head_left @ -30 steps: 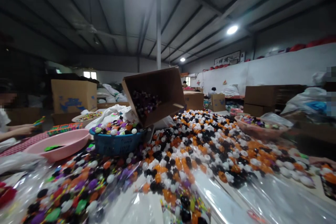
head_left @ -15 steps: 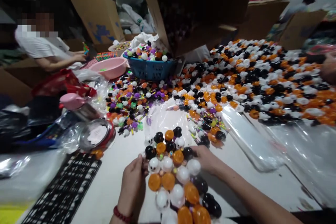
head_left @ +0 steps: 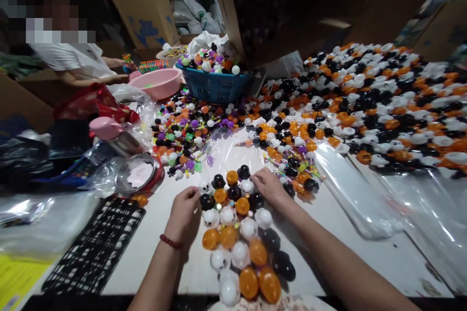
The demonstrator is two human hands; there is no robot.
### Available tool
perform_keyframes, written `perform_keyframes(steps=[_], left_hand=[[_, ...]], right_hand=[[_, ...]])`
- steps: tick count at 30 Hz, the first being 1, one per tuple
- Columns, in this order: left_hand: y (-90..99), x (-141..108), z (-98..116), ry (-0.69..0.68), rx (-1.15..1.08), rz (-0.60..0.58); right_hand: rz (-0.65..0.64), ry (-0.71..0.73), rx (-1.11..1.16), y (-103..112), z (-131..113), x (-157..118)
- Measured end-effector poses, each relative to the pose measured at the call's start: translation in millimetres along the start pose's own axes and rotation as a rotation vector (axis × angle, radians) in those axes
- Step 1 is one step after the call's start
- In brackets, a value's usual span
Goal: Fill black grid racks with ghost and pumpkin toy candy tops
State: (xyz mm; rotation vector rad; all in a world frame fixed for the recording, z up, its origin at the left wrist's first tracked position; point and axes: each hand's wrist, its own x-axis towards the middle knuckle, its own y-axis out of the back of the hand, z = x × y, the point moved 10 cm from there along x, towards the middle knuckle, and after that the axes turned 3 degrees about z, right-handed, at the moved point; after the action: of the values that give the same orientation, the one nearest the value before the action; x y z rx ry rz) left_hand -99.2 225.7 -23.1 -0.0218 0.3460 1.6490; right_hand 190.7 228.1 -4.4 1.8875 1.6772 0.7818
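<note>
A cluster of shiny balls, orange, black and white with skull faces, lies in rows on the white table (head_left: 164,272) in front of me. My left hand (head_left: 184,209) is at the cluster's left edge, thumb and fingers closed together beside a black ball (head_left: 207,202); what they pinch is hidden. At the upper right, my right hand (head_left: 272,189) has its bent fingertips on a white skull-faced ball (head_left: 247,186). A clear plastic bag (head_left: 233,148) lies flat just beyond the cluster. Small coloured bits show between the balls.
Orange, white and black pieces (head_left: 386,102) are heaped at right, near clear plastic bags (head_left: 357,194). A blue basket (head_left: 217,87) and pink basin (head_left: 156,82) stand behind. A black grid tray (head_left: 95,243), round tin (head_left: 134,175) and pink-lidded flask (head_left: 105,127) lie left. Another person (head_left: 73,63) works there.
The ball cluster has gone from between my hands, tilted up, to lying lower and flatter on the table. My right hand has moved up to its upper corner. The camera view has shifted.
</note>
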Motion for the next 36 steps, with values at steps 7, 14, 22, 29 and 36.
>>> perform_keyframes(steps=[7, 14, 22, 29, 36], left_hand=[[-12.8, 15, 10, 0.026, -0.068, -0.05], [-4.7, 29, 33, -0.111, 0.062, -0.018], [-7.8, 45, 49, -0.156, 0.171, -0.082], [-4.3, 42, 60, -0.181, 0.293, -0.066], [-1.6, 6, 113, -0.481, 0.767, 0.146]], right_hand=[[-0.043, -0.269, 0.112, -11, 12, 28], [0.135, 0.009, 0.112, 16, -24, 40], [-0.101, -0.394, 0.563, -23, -2, 63], [0.041, -0.22, 0.393, 10, -26, 62], [0.101, 0.197, 0.09, 51, -76, 37]])
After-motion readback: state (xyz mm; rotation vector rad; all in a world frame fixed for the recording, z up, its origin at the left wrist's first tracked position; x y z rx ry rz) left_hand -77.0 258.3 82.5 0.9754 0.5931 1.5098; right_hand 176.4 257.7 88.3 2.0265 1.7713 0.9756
